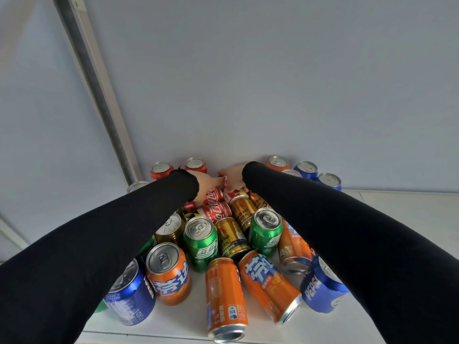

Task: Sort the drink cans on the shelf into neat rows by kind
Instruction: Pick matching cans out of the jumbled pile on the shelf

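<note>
I observed both hands reaching to the rear of the white shelf [397, 207]. The left hand [204, 186] and the right hand [233, 178], each in a black sleeve, met on one red aluminium cola can [224, 181]; the fingers of both touched it, but I could not tell whether either hand was fully closed round it. Directly below that grip lay more red cola cans [217, 212] on their sides, beside gold energy-drink cans [242, 212]. Nearer than these stood two green soda cans [201, 243]. Nearest the shelf edge, orange soda cans [224, 296] lay tipped, flanked by blue cola cans [129, 294].
</note>
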The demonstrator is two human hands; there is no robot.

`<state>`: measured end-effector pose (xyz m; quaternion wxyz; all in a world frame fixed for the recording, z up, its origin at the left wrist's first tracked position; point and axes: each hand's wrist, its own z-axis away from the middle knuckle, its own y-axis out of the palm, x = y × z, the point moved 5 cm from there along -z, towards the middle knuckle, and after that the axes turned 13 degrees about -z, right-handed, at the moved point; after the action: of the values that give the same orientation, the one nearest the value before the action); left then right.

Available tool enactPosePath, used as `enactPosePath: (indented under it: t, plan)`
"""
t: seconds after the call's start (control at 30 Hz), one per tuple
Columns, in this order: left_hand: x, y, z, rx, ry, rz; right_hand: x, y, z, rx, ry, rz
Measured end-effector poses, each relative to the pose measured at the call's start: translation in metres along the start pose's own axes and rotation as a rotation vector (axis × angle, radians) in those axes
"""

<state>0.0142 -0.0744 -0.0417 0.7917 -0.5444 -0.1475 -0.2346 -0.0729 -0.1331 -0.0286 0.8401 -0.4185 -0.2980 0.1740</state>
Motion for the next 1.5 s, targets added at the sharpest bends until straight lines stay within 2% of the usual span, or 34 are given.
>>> enactPosePath:
  t: [0.17, 0.33, 0.4, 0.57, 0.67, 0.87, 1.0, 1.17, 1.3, 1.37, 1.5]
  plan:
    - [-0.002, 0.0, 0.002, 0.035, 0.007, -0.001, 0.004, 0.0, 0.003, 0.049, 0.048, 0.002]
    - [-0.002, -0.007, 0.011, -0.039, -0.016, 0.037, 0.004, -0.002, 0.012, 0.068, 0.044, -0.045]
    - [0.0, -0.009, 0.018, -0.087, -0.046, 0.068, 0.003, -0.004, 0.015, 0.001, -0.001, -0.057]
    - [0.011, -0.012, 0.044, -0.206, -0.114, 0.272, -0.009, -0.004, 0.021, -0.298, -0.086, -0.113]
    - [0.016, -0.008, 0.057, -0.287, -0.173, 0.382, -0.015, -0.003, 0.03, -0.393, -0.178, -0.156]
    - [0.025, 0.001, 0.072, -0.39, -0.307, 0.566, -0.019, -0.008, 0.036, -0.549, -0.248, -0.136]
    - [0.024, 0.004, 0.075, -0.428, -0.356, 0.555, -0.02, -0.01, 0.037, -0.6, -0.256, -0.153]
    - [0.024, -0.001, 0.078, -0.419, -0.366, 0.52, -0.024, -0.026, 0.048, -0.589, -0.29, -0.254]
    - [0.028, -0.026, 0.089, -0.546, -0.337, 0.448, -0.043, -0.054, 0.072, -0.561, -0.267, -0.27]
    - [0.02, -0.039, 0.089, -0.499, -0.236, 0.441, -0.055, -0.063, 0.082, -0.523, -0.224, -0.272]
    - [0.001, -0.035, 0.082, -0.179, -0.115, 0.35, -0.068, -0.05, 0.084, -0.367, -0.082, -0.127]
